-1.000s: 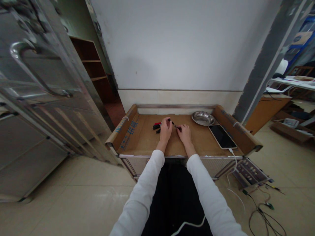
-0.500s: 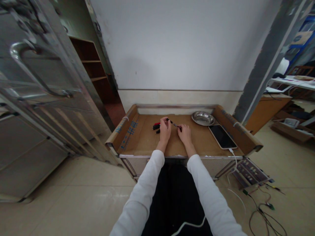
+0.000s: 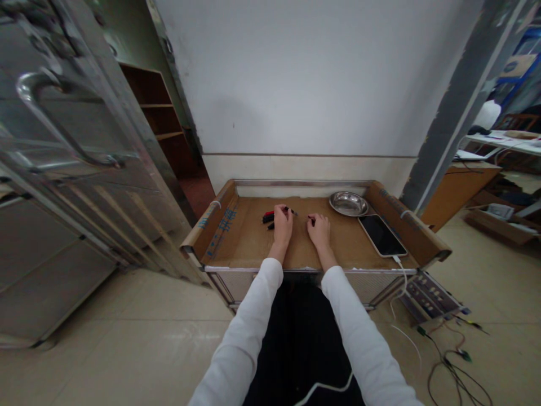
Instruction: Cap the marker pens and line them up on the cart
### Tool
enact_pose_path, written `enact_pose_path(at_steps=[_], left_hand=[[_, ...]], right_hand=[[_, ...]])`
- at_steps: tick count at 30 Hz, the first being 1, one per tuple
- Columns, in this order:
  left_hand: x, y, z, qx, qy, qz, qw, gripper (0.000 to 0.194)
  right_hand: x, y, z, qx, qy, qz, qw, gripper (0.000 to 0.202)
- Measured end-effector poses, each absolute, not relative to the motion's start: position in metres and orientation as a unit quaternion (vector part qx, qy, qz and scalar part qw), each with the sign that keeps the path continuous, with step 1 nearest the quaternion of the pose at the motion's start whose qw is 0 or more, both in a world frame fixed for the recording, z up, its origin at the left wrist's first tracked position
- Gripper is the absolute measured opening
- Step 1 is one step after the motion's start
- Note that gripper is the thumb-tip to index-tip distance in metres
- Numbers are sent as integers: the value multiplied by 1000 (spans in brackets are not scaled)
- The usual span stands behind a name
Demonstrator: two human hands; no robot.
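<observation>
My left hand [image 3: 282, 221] is closed around a dark pen [image 3: 295, 212], and the pen's short tip end sticks out to the right of the fingers. A gap lies between the two hands. In my right hand [image 3: 320, 229] the fingertips pinch a small dark piece that looks like the pen cap [image 3: 312, 219]; most of it is hidden. Several other pens, black and red [image 3: 267, 216], lie on the cardboard just left of my left hand, which partly covers them.
Brown cardboard [image 3: 249, 242] lines the cart top, with raised sides left and right. A round metal dish [image 3: 349, 203] stands at the back right. Nearer lies a phone [image 3: 383, 235] with a white cable [image 3: 404, 276] running over the front edge. A wall rises behind.
The pen, earlier stretched between both hands, has come apart. My right hand has moved slightly right with the small dark piece, and the left keeps the rest.
</observation>
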State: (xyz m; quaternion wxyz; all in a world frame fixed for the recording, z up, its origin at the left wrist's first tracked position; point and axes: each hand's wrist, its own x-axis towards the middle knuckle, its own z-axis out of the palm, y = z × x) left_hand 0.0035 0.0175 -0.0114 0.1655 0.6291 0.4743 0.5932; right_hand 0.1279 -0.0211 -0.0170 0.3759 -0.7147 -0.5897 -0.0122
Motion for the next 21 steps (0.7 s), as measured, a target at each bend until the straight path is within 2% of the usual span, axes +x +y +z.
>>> enact_pose_path(at_steps=[8, 13, 17, 21], left_hand=[[4, 10, -9, 729, 531, 424, 80, 7], [7, 6, -6, 771, 557, 308, 6, 14], [9, 7, -10, 788, 548, 278, -35, 27], [10, 6, -9, 826, 489, 279, -36, 30]], right_hand=[[128, -23, -15, -728, -589, -13, 350, 23], [127, -25, -13, -726, -602, -13, 333, 24], [127, -24, -13, -708, -611, -8, 353, 24], [128, -22, -14, -712, -581, -15, 394, 26]])
